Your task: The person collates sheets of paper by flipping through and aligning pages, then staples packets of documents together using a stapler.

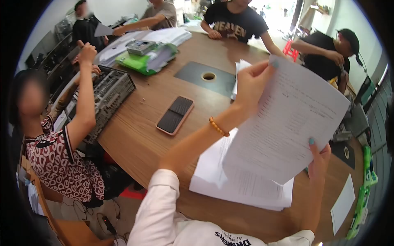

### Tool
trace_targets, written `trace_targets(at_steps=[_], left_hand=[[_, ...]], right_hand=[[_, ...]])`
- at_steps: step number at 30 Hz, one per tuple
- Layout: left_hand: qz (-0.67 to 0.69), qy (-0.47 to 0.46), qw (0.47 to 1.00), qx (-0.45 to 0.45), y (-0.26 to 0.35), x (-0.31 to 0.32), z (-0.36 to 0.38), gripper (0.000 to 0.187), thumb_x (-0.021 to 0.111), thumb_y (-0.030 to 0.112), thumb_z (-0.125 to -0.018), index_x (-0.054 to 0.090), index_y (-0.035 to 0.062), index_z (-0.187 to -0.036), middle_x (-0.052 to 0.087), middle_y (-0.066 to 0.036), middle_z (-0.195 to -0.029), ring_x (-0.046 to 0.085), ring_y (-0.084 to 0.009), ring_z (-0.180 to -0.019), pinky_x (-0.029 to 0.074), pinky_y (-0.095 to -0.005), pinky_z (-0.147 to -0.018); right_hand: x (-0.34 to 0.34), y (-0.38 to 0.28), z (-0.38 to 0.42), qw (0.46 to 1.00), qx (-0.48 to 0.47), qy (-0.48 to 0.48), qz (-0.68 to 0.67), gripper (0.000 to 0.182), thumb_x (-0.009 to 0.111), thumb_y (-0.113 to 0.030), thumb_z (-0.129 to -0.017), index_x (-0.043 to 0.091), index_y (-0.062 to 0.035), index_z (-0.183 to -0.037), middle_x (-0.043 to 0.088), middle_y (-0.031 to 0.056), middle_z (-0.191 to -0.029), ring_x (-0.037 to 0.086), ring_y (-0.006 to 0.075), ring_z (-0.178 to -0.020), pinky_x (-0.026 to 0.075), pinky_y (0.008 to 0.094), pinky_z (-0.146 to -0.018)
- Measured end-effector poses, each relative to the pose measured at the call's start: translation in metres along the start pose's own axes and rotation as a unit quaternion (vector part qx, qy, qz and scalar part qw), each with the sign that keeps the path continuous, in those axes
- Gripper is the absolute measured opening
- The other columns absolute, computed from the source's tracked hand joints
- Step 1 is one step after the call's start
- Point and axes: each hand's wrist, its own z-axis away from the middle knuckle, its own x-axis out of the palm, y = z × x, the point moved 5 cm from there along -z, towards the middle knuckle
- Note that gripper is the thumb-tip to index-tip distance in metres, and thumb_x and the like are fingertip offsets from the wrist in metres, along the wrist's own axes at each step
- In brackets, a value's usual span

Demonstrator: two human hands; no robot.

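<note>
A printed sheet of paper (295, 119) is raised in front of me, tilted above the wooden table. My left hand (252, 84), with a beaded bracelet (218, 126) on its wrist, pinches the sheet at its upper left corner. Lower down, my right hand (319, 160) grips the right edge, thumb on the printed face and the other fingers mostly hidden behind. Beneath the raised sheet lies a stack of printed papers (209, 176), partly covered by it. A phone in a pink-edged case (175, 115) rests to the left of the stack.
A person in a patterned shirt (65, 160) works at a metal chassis (111, 100) on the left. Further back are a green paper packet (139, 63) and a table insert with a round hole (208, 76). Several people stand around the table. A loose sheet (343, 205) lies right.
</note>
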Motion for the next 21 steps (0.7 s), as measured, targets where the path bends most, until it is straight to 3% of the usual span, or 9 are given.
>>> trace_targets(at_steps=[3, 7, 9, 11, 15, 18, 19, 20, 21], left_hand=[[-0.018, 0.029, 0.999, -0.001, 0.007, -0.029, -0.002, 0.033, 0.059, 0.016, -0.08, 0.054, -0.0017, -0.107, 0.061, -0.009, -0.094, 0.056, -0.01, -0.082, 0.044, -0.0205, -0.072], [-0.193, 0.027, 0.981, -0.022, -0.006, -0.105, 0.017, 0.035, 0.053, 0.015, -0.083, 0.049, -0.0009, -0.113, 0.059, -0.012, -0.099, 0.057, -0.0148, -0.086, 0.045, -0.0257, -0.078], [-0.234, 0.032, 0.967, -0.093, -0.024, -0.146, 0.039, 0.029, 0.05, 0.011, -0.084, 0.051, -0.0014, -0.11, 0.06, -0.012, -0.094, 0.058, -0.0138, -0.081, 0.046, -0.0245, -0.074], [-0.226, 0.037, 0.964, -0.138, -0.04, -0.176, 0.057, 0.027, 0.048, 0.008, -0.084, 0.052, -0.0018, -0.109, 0.06, -0.012, -0.091, 0.058, -0.0129, -0.078, 0.047, -0.0232, -0.071], [-0.333, 0.011, 0.933, -0.138, -0.05, -0.193, 0.061, 0.024, 0.045, 0.003, -0.082, 0.055, 0.001, -0.104, 0.063, -0.011, -0.077, 0.058, -0.0104, -0.061, 0.047, -0.0201, -0.057], [-0.385, -0.026, 0.913, -0.129, -0.056, -0.193, 0.061, 0.024, 0.045, 0.001, -0.081, 0.056, 0.0005, -0.103, 0.063, -0.01, -0.076, 0.058, -0.0106, -0.061, 0.046, -0.0203, -0.058], [-0.379, -0.034, 0.916, -0.131, -0.056, -0.192, 0.062, 0.024, 0.045, 0.001, -0.081, 0.056, 0.0005, -0.103, 0.063, -0.01, -0.076, 0.058, -0.0106, -0.061, 0.046, -0.0203, -0.058], [-0.376, -0.029, 0.916, -0.136, -0.055, -0.191, 0.063, 0.023, 0.045, 0.002, -0.082, 0.056, 0.0001, -0.102, 0.063, -0.01, -0.076, 0.057, -0.0094, -0.062, 0.046, -0.0195, -0.059], [-0.373, -0.025, 0.917, -0.14, -0.053, -0.191, 0.063, 0.022, 0.045, 0.002, -0.082, 0.056, -0.0004, -0.102, 0.063, -0.01, -0.076, 0.056, -0.0082, -0.063, 0.045, -0.0188, -0.06]], right_hand=[[0.003, -0.025, -0.032, 0.997, -0.03, -0.025, 0.067, 0.031, 0.064, -0.012, -0.075, 0.052, 0.0034, -0.1, 0.058, 0.0058, -0.091, 0.052, 0.0108, -0.082, 0.04, 0.025, -0.074], [-0.017, -0.09, -0.088, 0.909, -0.186, 0.014, 0.372, 0.02, 0.056, -0.01, -0.078, 0.056, 0.0028, -0.094, 0.056, 0.0026, -0.078, 0.046, 0.0078, -0.071, 0.038, 0.0232, -0.065], [-0.019, -0.114, -0.12, 0.844, -0.229, 0.048, 0.482, 0.022, 0.053, -0.01, -0.079, 0.054, 0.0032, -0.097, 0.059, 0.0087, -0.08, 0.053, 0.0144, -0.071, 0.041, 0.0277, -0.067], [-0.013, -0.117, -0.154, 0.7, -0.38, 0.069, 0.601, 0.027, 0.05, -0.009, -0.082, 0.052, 0.0005, -0.106, 0.06, 0.0149, -0.088, 0.058, 0.0209, -0.078, 0.043, 0.0302, -0.072], [0.063, -0.074, -0.183, 0.684, -0.383, -0.022, 0.62, 0.033, 0.05, -0.002, -0.076, 0.053, -0.0084, -0.108, 0.056, 0.0182, -0.098, 0.054, 0.0346, -0.09, 0.045, 0.0342, -0.073], [0.112, -0.017, -0.176, 0.666, -0.45, -0.088, 0.588, 0.038, 0.047, 0.004, -0.072, 0.054, -0.0067, -0.107, 0.057, 0.0154, -0.101, 0.056, 0.0284, -0.092, 0.046, 0.0328, -0.078], [0.116, 0.016, -0.184, 0.658, -0.414, -0.106, 0.621, 0.037, 0.045, 0.003, -0.074, 0.054, -0.008, -0.108, 0.055, 0.0153, -0.106, 0.055, 0.0278, -0.095, 0.046, 0.0329, -0.08], [0.118, 0.05, -0.187, 0.615, -0.446, -0.108, 0.641, 0.048, 0.041, 0.002, -0.075, 0.049, -0.0202, -0.117, 0.055, 0.0112, -0.107, 0.057, 0.0241, -0.093, 0.049, 0.0335, -0.075], [0.125, 0.076, -0.182, 0.583, -0.448, -0.16, 0.659, 0.047, 0.041, -0.001, -0.077, 0.048, -0.0233, -0.117, 0.055, 0.0111, -0.107, 0.058, 0.0244, -0.091, 0.05, 0.0343, -0.071]])
